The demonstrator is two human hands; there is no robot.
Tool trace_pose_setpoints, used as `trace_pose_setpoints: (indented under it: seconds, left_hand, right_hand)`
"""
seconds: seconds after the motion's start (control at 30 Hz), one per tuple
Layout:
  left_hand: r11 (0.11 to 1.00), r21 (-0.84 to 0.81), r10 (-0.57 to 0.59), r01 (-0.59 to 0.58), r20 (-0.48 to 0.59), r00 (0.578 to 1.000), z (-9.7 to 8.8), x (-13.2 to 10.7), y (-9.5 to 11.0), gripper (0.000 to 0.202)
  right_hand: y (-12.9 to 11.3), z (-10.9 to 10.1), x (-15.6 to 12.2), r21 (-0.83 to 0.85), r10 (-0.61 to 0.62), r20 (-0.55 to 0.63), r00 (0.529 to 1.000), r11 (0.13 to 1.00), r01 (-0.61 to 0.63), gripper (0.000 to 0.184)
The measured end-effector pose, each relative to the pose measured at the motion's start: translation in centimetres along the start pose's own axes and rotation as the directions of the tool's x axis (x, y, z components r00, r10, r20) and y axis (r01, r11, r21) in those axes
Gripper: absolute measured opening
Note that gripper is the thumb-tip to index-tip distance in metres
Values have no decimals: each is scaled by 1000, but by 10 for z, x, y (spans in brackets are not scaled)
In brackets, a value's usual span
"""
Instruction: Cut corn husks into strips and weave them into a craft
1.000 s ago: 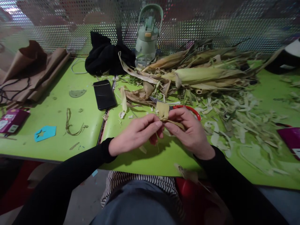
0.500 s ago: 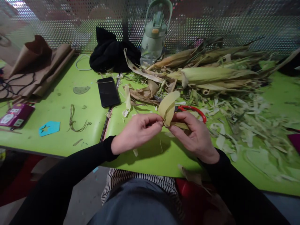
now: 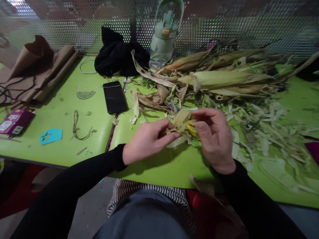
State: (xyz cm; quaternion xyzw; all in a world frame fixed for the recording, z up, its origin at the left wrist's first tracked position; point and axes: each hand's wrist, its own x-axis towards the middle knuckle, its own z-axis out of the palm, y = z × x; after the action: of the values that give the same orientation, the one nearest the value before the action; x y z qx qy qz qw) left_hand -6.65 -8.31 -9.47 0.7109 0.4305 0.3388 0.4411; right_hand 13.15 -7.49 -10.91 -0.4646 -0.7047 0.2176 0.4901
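Observation:
A pale yellow-green corn husk strip [image 3: 183,116], folded at its base, is pinched between the thumb and forefinger of my left hand [image 3: 151,137]. My right hand [image 3: 215,139] is at the right side of the husk, thumb and forefinger apart, the forefinger's tip at the strip's edge; whether it touches is unclear. Beneath my right fingers shows a small yellow piece [image 3: 192,128], its kind hidden. Another pale husk piece [image 3: 179,142] lies just below the held one. Behind the hands are brown dried husks [image 3: 154,99].
Corn husks [image 3: 224,79] heap at the back, with shredded strips [image 3: 269,132] on the right. A phone [image 3: 115,97], black cloth [image 3: 117,56] and green bottle [image 3: 163,39] stand or lie behind. Leftward are brown paper [image 3: 54,69], a blue cutout [image 3: 51,136] and a purple box [image 3: 16,122].
My right hand has loosened its pinch and turned, with its fingers raised. The husk strip has tipped lower and to the right. The red scissor handle is now hidden behind my right hand.

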Motion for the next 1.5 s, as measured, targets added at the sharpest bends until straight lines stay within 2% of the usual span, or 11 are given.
trace_pose_setpoints:
  seconds: [0.13,0.23,0.37,0.5,0.67,0.77,0.97,1.07,1.23,1.43,1.5]
  left_hand:
    - [975,193,111,-110,7,994,1,-2,0,24]
    - [966,222,142,-130,-35,989,3,-4,-2,18]
    - [971,186,159,-147,-48,986,3,-3,-4,19]
    - [929,334,189,-162,-52,981,3,-4,-5,20]
    - [808,547,242,-220,33,970,6,-7,-9,20]
    - [773,585,299,-247,8,954,8,-7,-11,22]
    - [869,464,224,-172,-59,973,8,-7,-9,29]
    - [924,338,178,-178,31,984,4,-5,-5,23]
    - [994,64,74,-84,145,987,1,-3,1,19]
    - [959,-255,-28,126,359,933,7,-1,-2,20]
    - [952,-271,-29,143,385,923,8,-1,-3,24]
  right_hand:
    - [-3,0,4,-27,-27,133,991,999,31,16]
    - [-6,1,5,9,-29,175,984,1000,28,16]
    - [-9,2,5,86,121,245,962,986,-146,18]
    - [-9,4,4,226,240,210,948,931,-286,18]
    - [-8,4,4,259,277,150,949,916,-308,23]
    - [-10,4,4,215,288,172,942,922,-321,16]
    - [-11,4,3,325,265,223,938,887,-327,9]
    - [-8,4,0,358,276,235,932,867,-347,9]
    - [-12,4,1,377,268,297,917,849,-370,10]
    - [-14,3,3,347,286,275,918,861,-372,13]
    - [-14,3,2,345,278,264,924,867,-360,14]
